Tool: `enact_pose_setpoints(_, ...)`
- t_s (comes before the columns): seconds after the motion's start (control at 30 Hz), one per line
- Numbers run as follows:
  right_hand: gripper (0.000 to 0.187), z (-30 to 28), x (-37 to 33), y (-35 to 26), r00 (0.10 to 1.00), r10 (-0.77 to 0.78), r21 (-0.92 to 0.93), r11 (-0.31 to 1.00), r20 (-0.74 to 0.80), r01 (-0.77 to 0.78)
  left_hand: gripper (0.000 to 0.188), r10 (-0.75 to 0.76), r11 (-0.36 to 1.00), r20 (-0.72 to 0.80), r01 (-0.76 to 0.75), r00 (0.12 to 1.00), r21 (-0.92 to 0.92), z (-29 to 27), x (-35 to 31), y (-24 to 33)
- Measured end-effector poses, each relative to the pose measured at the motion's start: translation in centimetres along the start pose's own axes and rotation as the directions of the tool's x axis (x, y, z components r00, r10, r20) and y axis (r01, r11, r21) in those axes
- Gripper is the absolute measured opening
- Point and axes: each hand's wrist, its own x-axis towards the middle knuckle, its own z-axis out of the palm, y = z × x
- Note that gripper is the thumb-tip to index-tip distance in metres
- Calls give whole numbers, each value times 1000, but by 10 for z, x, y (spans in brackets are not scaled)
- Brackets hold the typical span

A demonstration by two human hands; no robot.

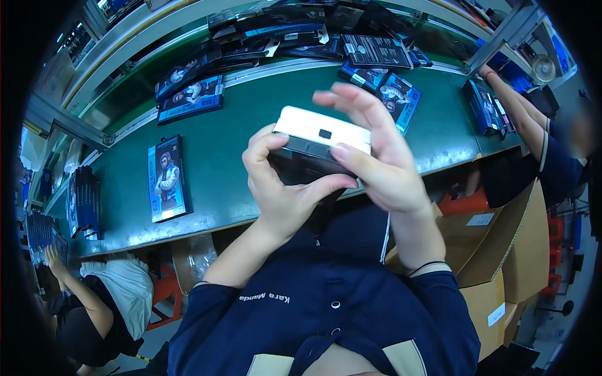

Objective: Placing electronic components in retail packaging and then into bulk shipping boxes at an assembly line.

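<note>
I hold a box with a white face (301, 122) and dark sides up in front of my chest, over the table's near edge. A small dark square is set in the white face. My left hand (273, 197) is closed round the box's left end, its thumb below. My right hand (395, 178) is at the right end, thumb touching the box near the white face's lower edge. Its other fingers are raised apart beyond the box and slightly blurred. The box's underside is partly hidden by my hands.
On the green table (219, 150) lies a dark blue printed box (167, 178) at the left. Similar boxes (379, 51) are piled along the back. An open cardboard carton (495, 276) stands at my right. Co-workers' arms (517, 113) reach in from both sides.
</note>
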Motion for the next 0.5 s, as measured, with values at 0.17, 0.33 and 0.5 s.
enact_pose_setpoints(0.17, 21, 6, -17, 42, 708, -698, -652, 487, 110, 581, 59, -228, 828, 95, 244, 969, -505, -20, 11, 16)
enact_pose_setpoints(0.33, 20, 7, -18, 53, 868, -491, -363, 824, -73, 436, 34, -281, 748, 55, 254, 958, -612, -19, 21, 28)
enact_pose_setpoints(0.5, 26, 16, -11, 52, 879, -454, -186, 885, -145, 426, 32, -251, 855, -17, 213, 968, -473, -20, 21, 23)
